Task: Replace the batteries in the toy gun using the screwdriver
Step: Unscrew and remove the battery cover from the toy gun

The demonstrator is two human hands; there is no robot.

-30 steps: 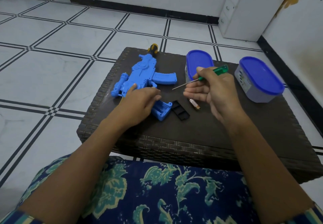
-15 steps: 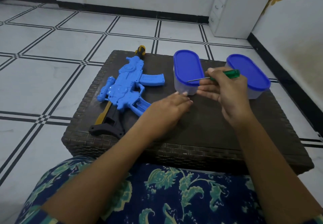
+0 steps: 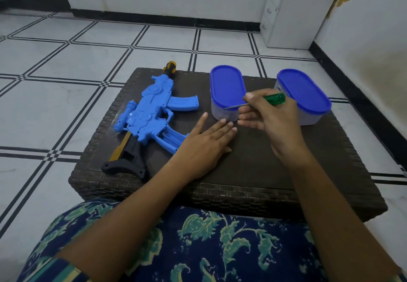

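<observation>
- Blue toy gun lay along the table's left edge, stock toward the near-left corner.
- Flat left hand rested mid-table, fingers straight, grasping nothing, just beside the gun.
- Raised right hand grasped the green-handled screwdriver, tip pointing left.
- 2 blue-lidded tubs stood near the far edge.

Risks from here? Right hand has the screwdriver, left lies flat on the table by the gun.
1. The screwdriver tip points toward the nearby fingers of the left hand; the right hand could jab them.
2. The toy gun muzzle pokes past the far edge of the table; a nudge might tip it off.
3. Its grip compartment looks open, with no cover in view; parts may get lost.
</observation>
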